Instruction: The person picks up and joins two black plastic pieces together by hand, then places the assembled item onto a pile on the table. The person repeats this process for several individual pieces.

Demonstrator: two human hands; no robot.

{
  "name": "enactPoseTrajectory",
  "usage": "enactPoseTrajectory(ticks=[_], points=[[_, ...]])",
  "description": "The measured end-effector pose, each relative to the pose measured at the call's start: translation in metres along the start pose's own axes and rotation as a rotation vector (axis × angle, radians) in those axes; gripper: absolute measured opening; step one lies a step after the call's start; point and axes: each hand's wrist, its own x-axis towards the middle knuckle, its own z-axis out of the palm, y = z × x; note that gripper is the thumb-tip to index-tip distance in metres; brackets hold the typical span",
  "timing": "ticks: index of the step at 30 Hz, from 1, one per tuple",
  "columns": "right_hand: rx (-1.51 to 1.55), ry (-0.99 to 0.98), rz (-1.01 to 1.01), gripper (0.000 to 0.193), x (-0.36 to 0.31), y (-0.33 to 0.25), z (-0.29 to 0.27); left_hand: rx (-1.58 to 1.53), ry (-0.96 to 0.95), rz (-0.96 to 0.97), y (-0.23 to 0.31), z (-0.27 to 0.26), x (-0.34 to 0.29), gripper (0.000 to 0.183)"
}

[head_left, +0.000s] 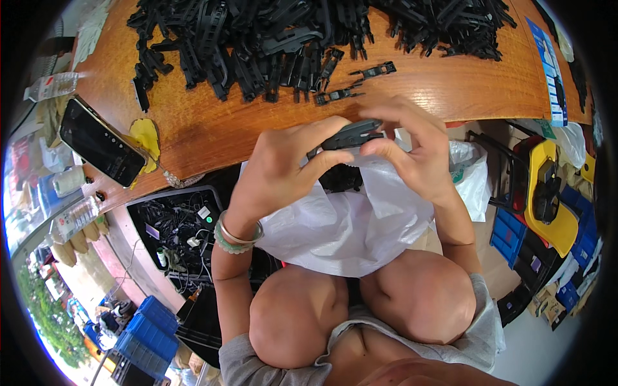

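Both my hands are raised over a white plastic sack in front of my knees. My left hand pinches a long black plastic part between thumb and fingers. At the part's other end, my right hand has its thumb below and its slightly blurred fingers above, closed round that end. Dark pieces show inside the sack's mouth, under my hands. Just beyond, two similar black parts, one part and another part, lie apart from the heap on the wooden table.
A large heap of black plastic parts covers the table's far side. A phone rests at left beside a yellow cloth-like piece. Below the table edge stands a black crate of small items. To the right is a yellow chair.
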Motion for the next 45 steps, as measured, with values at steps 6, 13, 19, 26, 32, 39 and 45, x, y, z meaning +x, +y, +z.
enactPoseTrajectory(ticks=[6, 13, 19, 26, 32, 39, 45], points=[[0.143, -0.271, 0.104, 0.019, 0.004, 0.0, 0.0, 0.321, 0.474, 0.122, -0.022, -0.04, 0.044, 0.01], [-0.76, 0.112, -0.247, 0.013, 0.038, 0.026, -0.011, 0.889, 0.441, 0.153, -0.03, -0.044, 0.108, 0.019], [-0.702, 0.166, -0.215, 0.031, 0.029, 0.033, -0.014, 0.73, 0.483, 0.012, -0.028, -0.046, 0.101, 0.009], [0.149, 0.284, 0.19, 0.038, 0.017, 0.005, -0.018, -0.226, 0.523, -0.072, 0.009, -0.016, 0.043, 0.013], [0.551, 0.07, 0.363, 0.025, 0.007, -0.008, -0.009, -0.602, 0.355, -0.242, 0.01, 0.013, 0.015, 0.007], [0.387, 0.007, 0.143, 0.029, 0.009, -0.015, -0.005, -0.736, 0.298, -0.303, 0.006, 0.016, 0.006, 0.015], [0.27, -0.106, 0.035, 0.023, 0.005, -0.014, -0.008, -0.697, 0.263, -0.344, 0.006, 0.018, 0.001, 0.023]])
